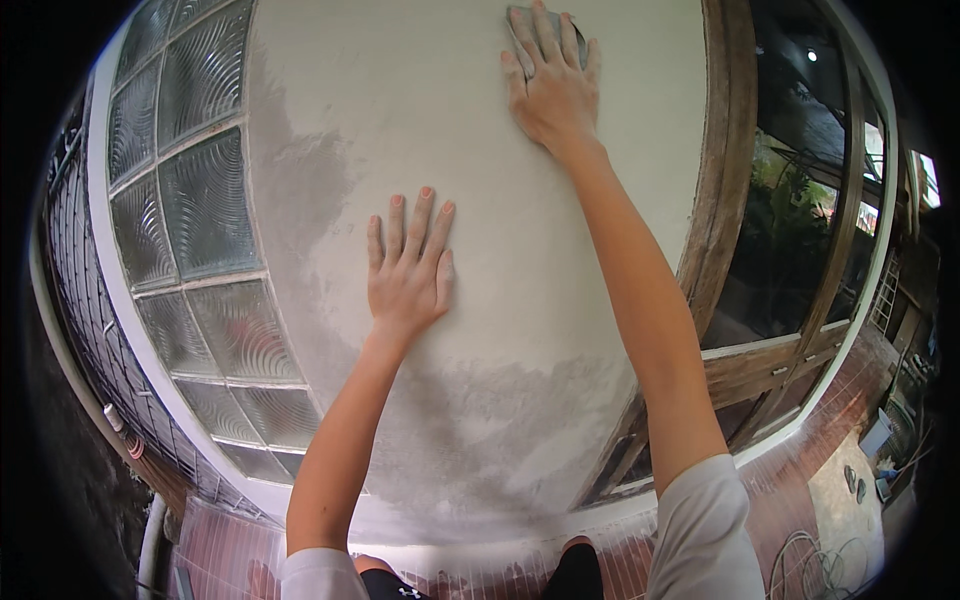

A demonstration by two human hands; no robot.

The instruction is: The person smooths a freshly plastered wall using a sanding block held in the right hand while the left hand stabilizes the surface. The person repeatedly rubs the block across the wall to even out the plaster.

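A plastered wall (420, 110), pale above with darker grey patches lower down and along its left side, fills the middle of the view. Up high on it, my right hand (556, 100) presses a grey sheet that looks like sandpaper (581, 46) against the surface. The sheet's edges show around my fingers; the rest is hidden beneath them. Lower and to the left, my left hand (407, 285) lies flat on the plaster, fingers spread, holding nothing. Pale dust coats the fingers of both hands.
A glass-block window (215, 205) borders the wall on the left. To the right stands a brown wooden frame (722, 150) with dark glass panes. Reddish tiled floor (225, 545) lies below, with a coiled hose (815, 565) and a bucket (877, 435) at the right.
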